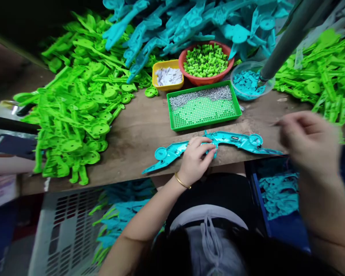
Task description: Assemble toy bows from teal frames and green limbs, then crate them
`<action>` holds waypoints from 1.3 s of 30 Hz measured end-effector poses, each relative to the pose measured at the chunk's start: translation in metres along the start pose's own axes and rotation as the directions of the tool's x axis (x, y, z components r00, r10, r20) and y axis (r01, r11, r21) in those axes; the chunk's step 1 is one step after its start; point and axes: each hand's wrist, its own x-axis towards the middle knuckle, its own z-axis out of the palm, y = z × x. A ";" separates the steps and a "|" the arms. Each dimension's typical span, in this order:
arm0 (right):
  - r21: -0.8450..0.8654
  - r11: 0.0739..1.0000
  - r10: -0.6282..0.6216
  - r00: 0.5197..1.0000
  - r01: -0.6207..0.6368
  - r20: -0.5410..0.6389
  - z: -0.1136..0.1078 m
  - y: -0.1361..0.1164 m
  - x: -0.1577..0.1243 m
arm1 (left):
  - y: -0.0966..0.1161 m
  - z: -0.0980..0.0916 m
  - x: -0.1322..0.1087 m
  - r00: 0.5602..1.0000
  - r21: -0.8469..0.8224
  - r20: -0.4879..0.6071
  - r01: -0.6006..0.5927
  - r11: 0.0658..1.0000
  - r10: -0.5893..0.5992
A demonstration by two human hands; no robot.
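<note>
left hand [196, 159] presses long teal toy part [215, 145] on wood surface [138, 130], fingers curled on its middle. right hand [307, 140] blurry, raised near, fingers cannot tell. green tray [175, 124]: silver screws. red bowl [184, 57]: green tubes. yellow box [155, 73]: white bits. clear bowl [235, 73]: teal bits.

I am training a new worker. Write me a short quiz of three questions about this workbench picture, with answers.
1. True or false: the left hand rests on a teal plastic part at the table edge.
2. Which container holds the small green tubes? A) yellow tray B) red bowl C) green tray
3. What colour is the big pile of parts left of the green tray?

Key: 1 true; 2 B; 3 green.
</note>
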 end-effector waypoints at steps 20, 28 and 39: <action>0.043 0.981 -0.195 0.958 0.190 0.213 0.108 -0.020 -0.011 | 0.002 0.004 0.009 0.793 -0.876 0.097 0.355 0.327 -0.601; -0.187 0.940 -0.216 0.923 0.284 0.318 0.094 -0.011 -0.007 | -0.004 -0.001 0.013 0.832 -0.750 0.105 0.426 0.505 -0.545; 0.106 0.962 0.174 0.865 -0.251 0.470 0.092 -0.018 -0.003 | -0.004 -0.029 0.006 0.953 -0.398 0.297 0.072 0.914 0.054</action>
